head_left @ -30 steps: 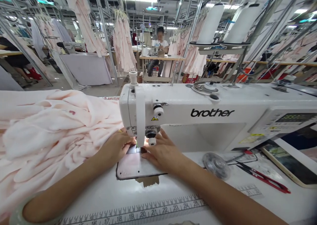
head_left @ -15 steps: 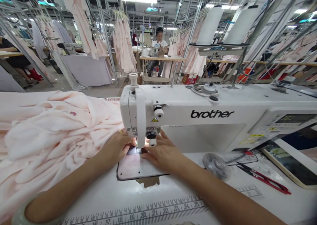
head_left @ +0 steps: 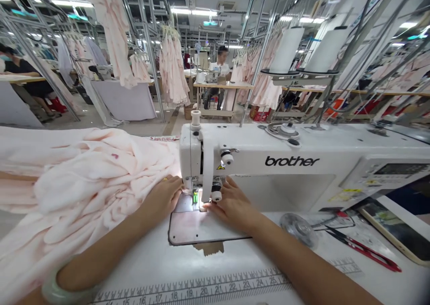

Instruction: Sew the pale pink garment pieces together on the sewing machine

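Observation:
A heap of pale pink fabric (head_left: 90, 184) lies to the left of the white Brother sewing machine (head_left: 289, 161). My left hand (head_left: 163, 199) presses on the fabric's edge beside the presser foot (head_left: 195, 196), and a pale green bangle (head_left: 67, 287) circles that wrist. My right hand (head_left: 233, 206) lies on the other side of the foot, with its fingertips near the needle area and the metal plate (head_left: 198, 226). The needle's tip is hidden by the machine's parts and my fingers. I cannot tell whether my right hand holds a thin layer of fabric.
A tape measure scale (head_left: 201, 291) runs along the white table's front edge. To the right lie a clear round disc (head_left: 298, 229), red-handled thread snips (head_left: 363, 251) and a phone (head_left: 396, 229). Behind the machine, pink garments (head_left: 173, 67) hang from racks, and a co-worker (head_left: 218, 70) sits at another table.
The whole view has shifted, so the machine sits further right and lower in the picture. Both hands remain on either side of the presser foot, and the fabric heap looks much the same.

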{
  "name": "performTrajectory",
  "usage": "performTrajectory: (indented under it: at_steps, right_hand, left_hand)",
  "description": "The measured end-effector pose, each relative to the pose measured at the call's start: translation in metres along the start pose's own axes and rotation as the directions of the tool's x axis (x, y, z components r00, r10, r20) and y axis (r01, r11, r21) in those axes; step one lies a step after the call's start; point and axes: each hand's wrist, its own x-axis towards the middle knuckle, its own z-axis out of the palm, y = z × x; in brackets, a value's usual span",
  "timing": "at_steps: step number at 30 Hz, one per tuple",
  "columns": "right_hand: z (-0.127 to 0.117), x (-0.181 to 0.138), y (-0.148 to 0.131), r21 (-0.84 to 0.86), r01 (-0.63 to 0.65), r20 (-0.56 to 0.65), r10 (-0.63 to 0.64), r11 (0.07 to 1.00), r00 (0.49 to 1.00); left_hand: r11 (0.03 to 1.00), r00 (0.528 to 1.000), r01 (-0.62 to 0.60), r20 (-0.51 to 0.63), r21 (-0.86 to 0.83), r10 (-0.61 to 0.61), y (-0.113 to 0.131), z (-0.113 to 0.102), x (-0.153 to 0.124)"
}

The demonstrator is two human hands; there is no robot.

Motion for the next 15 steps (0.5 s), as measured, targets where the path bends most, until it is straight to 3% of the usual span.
performTrajectory:
  at_steps: [9,13,15]
  right_hand:
    - [-0.019,-0.005,0.000,-0.111,-0.124,-0.085,0.115,0.986,0.990]
    - [-0.030,-0.054,0.002,-0.213,-0.249,-0.133,0.225,0.945,0.965]
    - [-0.030,-0.092,0.008,-0.279,-0.285,-0.220,0.228,0.917,0.948]
  left_hand:
    - [0.990,0.988,0.124,-0.095,0.064,-0.118,-0.036,-0.008,-0.003]
    - [0.986,0.985,0.145,-0.103,0.081,-0.137,-0.040,-0.010,-0.004]
    - [0.985,0.985,0.149,-0.100,0.089,-0.140,-0.040,-0.011,-0.004]
